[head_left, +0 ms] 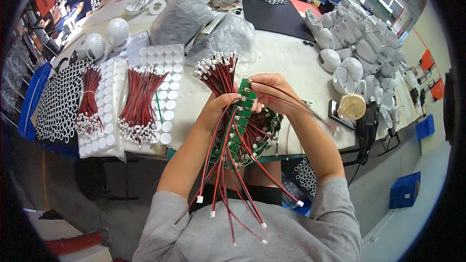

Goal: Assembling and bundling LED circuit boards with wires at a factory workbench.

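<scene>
A narrow strip of green circuit boards hangs in front of me, with several red-and-black cables plugged along it and their white connectors dangling. My left hand is closed on the strip near its upper end. Beside the topmost board, my right hand pinches a red-and-black cable whose free end is blurred by motion. Whether that cable's plug is seated cannot be made out. Just beyond my left hand lies a loose bundle of cables. More wired boards lie beneath my hands, partly hidden.
Two cable bundles rest at the left on sheets of white round stickers. Grey plastic bags sit behind. White plastic housings are heaped at the right, near a small fan. A black mat lies at the back.
</scene>
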### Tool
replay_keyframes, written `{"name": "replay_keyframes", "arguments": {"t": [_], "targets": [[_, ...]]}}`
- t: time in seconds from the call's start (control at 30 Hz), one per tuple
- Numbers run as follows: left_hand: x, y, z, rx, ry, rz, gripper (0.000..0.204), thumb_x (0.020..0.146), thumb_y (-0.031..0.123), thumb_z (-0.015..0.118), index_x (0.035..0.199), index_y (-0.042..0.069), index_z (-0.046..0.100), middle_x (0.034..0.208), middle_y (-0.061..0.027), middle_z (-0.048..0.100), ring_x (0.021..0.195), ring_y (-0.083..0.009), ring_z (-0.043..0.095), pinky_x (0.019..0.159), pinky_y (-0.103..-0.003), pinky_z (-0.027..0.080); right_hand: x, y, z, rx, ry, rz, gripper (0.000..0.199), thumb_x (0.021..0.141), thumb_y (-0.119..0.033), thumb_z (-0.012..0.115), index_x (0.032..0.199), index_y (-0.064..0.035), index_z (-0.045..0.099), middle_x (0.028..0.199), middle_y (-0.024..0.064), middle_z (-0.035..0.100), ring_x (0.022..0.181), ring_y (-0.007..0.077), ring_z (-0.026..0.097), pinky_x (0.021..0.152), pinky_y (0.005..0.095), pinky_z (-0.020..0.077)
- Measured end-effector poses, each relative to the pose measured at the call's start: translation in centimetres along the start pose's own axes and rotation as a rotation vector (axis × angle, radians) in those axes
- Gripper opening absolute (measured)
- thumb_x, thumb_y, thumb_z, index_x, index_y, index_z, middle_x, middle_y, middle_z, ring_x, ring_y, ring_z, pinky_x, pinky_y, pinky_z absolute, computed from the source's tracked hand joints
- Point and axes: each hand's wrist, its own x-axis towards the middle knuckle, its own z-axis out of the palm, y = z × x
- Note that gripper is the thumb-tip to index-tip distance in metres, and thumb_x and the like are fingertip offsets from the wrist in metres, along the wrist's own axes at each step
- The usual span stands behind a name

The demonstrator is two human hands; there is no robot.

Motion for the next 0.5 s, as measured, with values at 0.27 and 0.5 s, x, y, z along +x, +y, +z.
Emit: {"name": "replay_keyframes", "arguments": {"t": [0.27,0.5], "targets": [[0.6,-1.2,-1.1,0.085,0.107,0.05,0.018,0.074,0.012,0.052,0.088,0.002,0.045,0.081,-0.005,0.053,0.072,-0.0105,0.053,0.063,-0.02,0.044,-0.6,-0.5,-0.4,-0.159,0.091,0.033,0.02,0.082,-0.011,0.047,0.092,0.0064,0.052,0.065,0.0087,0.057,0.047,0.014,0.055,0.042,0.0219,0.0444],[0.4,-1.1,-0.9,0.296,0.105,0.081,0.016,0.07,0.018,0.058,0.076,0.005,0.05,0.069,0.0011,0.051,0.061,-0.0073,0.047,0.057,-0.021,0.038,-1.4,-3.2,1.9,-0.464,0.111,0.133,0.025,0.083,-0.02,0.045,0.085,0.0024,0.055,0.06,0.005,0.055,0.045,0.0105,0.052,0.039,0.0206,0.0406]]}}
